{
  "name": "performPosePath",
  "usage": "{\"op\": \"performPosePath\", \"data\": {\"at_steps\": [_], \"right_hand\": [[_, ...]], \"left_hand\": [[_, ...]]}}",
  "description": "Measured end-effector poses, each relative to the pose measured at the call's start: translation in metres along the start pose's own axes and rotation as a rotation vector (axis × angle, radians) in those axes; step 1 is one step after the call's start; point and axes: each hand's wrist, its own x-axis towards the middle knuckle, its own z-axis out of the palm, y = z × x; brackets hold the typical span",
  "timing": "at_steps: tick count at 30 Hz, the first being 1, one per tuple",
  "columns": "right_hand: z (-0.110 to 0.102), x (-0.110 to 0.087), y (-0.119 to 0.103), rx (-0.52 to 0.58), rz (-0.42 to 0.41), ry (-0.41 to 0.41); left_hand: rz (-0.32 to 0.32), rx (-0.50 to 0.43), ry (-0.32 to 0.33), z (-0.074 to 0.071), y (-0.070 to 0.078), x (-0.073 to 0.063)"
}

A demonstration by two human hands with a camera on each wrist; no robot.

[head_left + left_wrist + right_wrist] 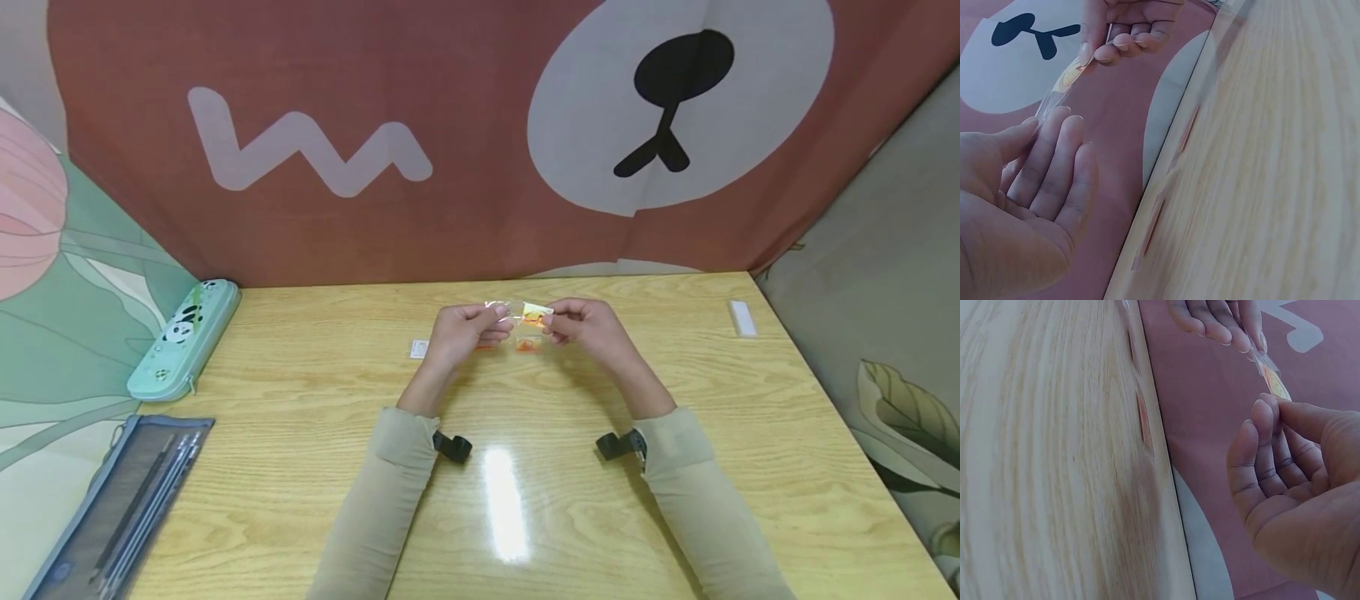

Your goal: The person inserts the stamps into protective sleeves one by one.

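Both hands are raised over the far part of the table, facing each other. My left hand [459, 335] pinches a small clear plastic sleeve [513, 309] between thumb and fingers. Between the thumb and fingertips of my right hand [592, 327] is a small yellow and orange card [534, 315]. Card and sleeve meet between the hands; in the right wrist view the card [1276, 383] seems to overlap the sleeve's end, but how far it sits inside I cannot tell. Beneath the hands lie another orange card [528, 344] and a small white piece [418, 349], partly hidden.
A turquoise panda pencil case [183, 337] lies at the back left, with a dark mesh pouch of pencils [135, 508] nearer. At the right sits a small white block [742, 319]. The wooden table [300, 467] ends at a patterned cloth.
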Motion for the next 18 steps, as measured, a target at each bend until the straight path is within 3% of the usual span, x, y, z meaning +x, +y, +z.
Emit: {"op": "performPosePath", "data": {"at_steps": [18], "right_hand": [[-0.0016,-0.0026,-0.0024,-0.072,0.051,-0.029]], "left_hand": [[0.007,0.006,-0.011,0.0011,0.0012,-0.0007]]}}
